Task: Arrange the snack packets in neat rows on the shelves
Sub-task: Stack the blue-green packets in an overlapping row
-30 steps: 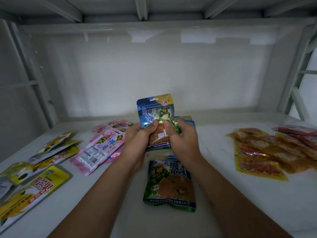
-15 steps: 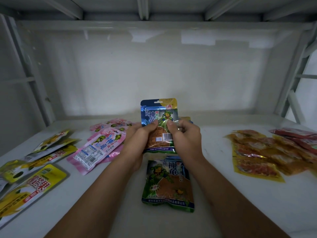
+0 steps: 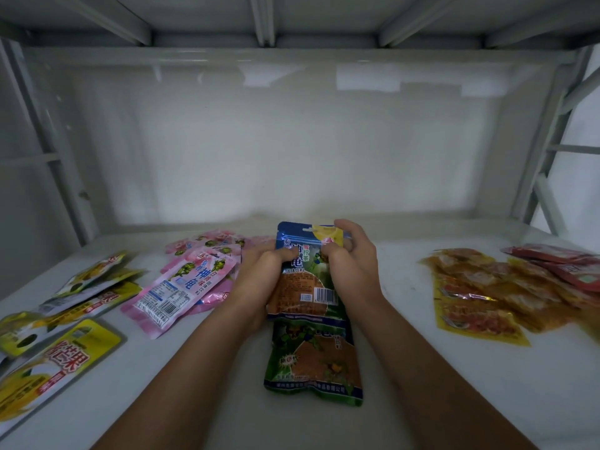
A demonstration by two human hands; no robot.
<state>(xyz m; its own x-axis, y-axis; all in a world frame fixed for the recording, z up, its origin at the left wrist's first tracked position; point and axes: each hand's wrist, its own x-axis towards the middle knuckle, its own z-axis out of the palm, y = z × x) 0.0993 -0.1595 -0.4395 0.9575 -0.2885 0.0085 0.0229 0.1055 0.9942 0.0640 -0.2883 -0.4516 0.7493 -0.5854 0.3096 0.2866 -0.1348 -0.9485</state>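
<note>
Glossy plastic blue packet [image 3: 305, 277], shiny pink packets [image 3: 181, 287], smooth matt white shelf [image 3: 406, 336]

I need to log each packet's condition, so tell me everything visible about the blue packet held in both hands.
The blue packet is a glossy foil-like pouch with a blue top, a yellow corner, green printing and an orange-brown lower panel bearing a barcode. It is held roughly upright, tilted slightly back. The left hand grips its left edge, the right hand its right edge and top corner. Its lower edge overlaps the green packet lying flat on the shelf.
</note>
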